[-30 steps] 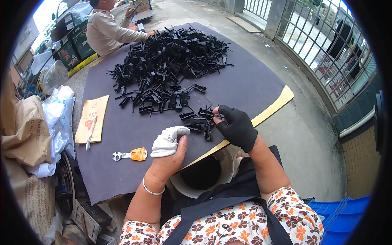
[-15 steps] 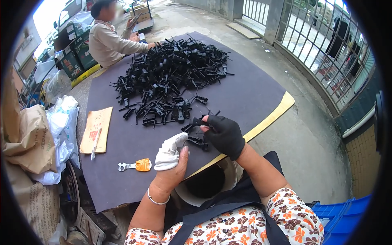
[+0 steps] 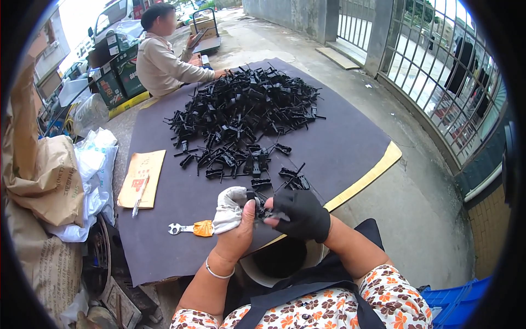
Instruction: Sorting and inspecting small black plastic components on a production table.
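Note:
Close to the table's near edge, both my hands meet around a small black plastic part. My left hand, in a white glove with the thumb bare, is closed on it. From the right, my right hand, in a black fingerless glove, pinches the same part with its fingertips; the fingers cover much of its shape. Just beyond my hands lie a few loose black parts. Farther off rises a large heap of similar black parts with thin rods sticking out. A wrench with an orange-wrapped handle rests left of my left hand.
On the dark table at left lie a tan paper booklet and a pen. Below the near edge stands a bucket. A seated person reaches the heap from the far left. Sacks flank the table.
My right hand has drawn a black part back from the loose parts toward my left hand. My left hand has closed on it. The whole view has shifted slightly.

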Demonstrator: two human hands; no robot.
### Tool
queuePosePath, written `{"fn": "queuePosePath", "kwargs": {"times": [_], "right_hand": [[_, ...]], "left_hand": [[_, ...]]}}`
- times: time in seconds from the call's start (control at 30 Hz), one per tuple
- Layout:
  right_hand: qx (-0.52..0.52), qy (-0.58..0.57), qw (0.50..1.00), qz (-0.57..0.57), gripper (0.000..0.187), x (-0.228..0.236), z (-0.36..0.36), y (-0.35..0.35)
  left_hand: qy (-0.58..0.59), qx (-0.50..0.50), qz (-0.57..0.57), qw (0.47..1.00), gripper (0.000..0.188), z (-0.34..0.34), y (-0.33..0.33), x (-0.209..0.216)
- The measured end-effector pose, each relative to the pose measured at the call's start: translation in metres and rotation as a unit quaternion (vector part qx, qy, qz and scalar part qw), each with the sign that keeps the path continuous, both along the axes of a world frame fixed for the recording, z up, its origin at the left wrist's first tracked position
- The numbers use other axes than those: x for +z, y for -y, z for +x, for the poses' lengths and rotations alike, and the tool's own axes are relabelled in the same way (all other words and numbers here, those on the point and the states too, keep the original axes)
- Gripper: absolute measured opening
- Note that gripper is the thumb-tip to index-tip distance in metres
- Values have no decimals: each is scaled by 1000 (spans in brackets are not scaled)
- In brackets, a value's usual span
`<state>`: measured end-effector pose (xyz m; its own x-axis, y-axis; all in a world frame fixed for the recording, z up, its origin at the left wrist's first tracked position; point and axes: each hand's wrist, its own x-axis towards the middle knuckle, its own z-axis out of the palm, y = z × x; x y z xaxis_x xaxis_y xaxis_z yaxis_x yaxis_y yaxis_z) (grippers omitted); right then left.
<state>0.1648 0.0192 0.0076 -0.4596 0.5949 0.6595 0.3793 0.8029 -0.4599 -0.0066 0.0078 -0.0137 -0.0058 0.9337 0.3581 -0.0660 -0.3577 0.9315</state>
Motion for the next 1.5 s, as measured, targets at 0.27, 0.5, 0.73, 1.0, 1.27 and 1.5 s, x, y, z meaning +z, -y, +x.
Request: {"fn": "queuePosePath", "kwargs": {"times": [0.27, 0.5, 0.73, 1.0, 1.27, 1.5], "right_hand": [[-59, -112, 991, -40, 20, -3, -11, 14], [-91, -93, 962, -239, 19, 15, -1, 9], [-28, -64, 968, -242, 14, 11, -5, 14], [-19, -131, 961, -243, 16, 3, -7, 15], [5, 11, 983, -185, 14, -2, 18, 9], [26, -80, 989, -118, 17, -6, 14, 8]], "left_hand": [[-81, -86, 10, 993, 29, -2, 7, 8], [-82, -112, -53, 989, 27, -2, 10, 18], [-143, -60, 50, 987, 27, -1, 5, 13], [-216, -17, 180, 960, 29, 2, 9, 14], [45, -148, -63, 986, 30, 0, 7, 19], [-62, -194, -102, 974, 38, -2, 8, 19]]}}
